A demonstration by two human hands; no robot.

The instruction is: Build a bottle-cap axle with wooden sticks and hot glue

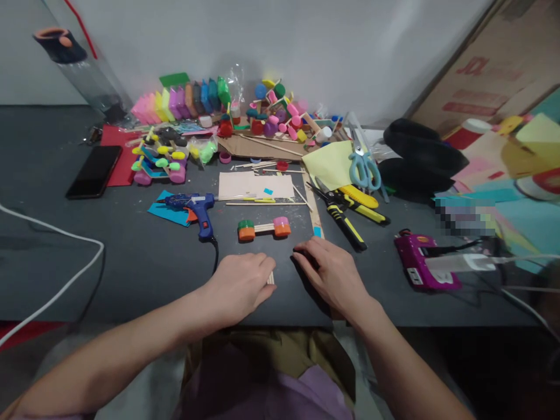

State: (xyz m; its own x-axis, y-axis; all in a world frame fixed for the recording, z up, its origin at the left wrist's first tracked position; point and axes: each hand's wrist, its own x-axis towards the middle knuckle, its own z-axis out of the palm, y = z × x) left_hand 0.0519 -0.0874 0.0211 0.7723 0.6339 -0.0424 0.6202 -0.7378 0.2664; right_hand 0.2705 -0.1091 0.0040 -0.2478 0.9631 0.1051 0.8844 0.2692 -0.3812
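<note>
My left hand [240, 286] rests on the dark mat [262, 233] near the table's front edge, fingers curled over thin wooden sticks [271, 278] whose ends poke out by the fingertips. My right hand [330, 273] lies beside it, fingers bent down onto the mat; whether it holds anything is hidden. Just beyond both hands sits a small axle of sticks with colored bottle caps [263, 228] at each end. A blue glue gun [195, 208] lies to the left of it on a blue sheet.
Yellow-handled pliers and cutters [345, 213], blue scissors [365, 169], a purple power strip [422, 259], a phone [94, 170], cap-and-stick models [160, 158], foam sheets [181, 96] and a white cable [56, 291] lie about the table.
</note>
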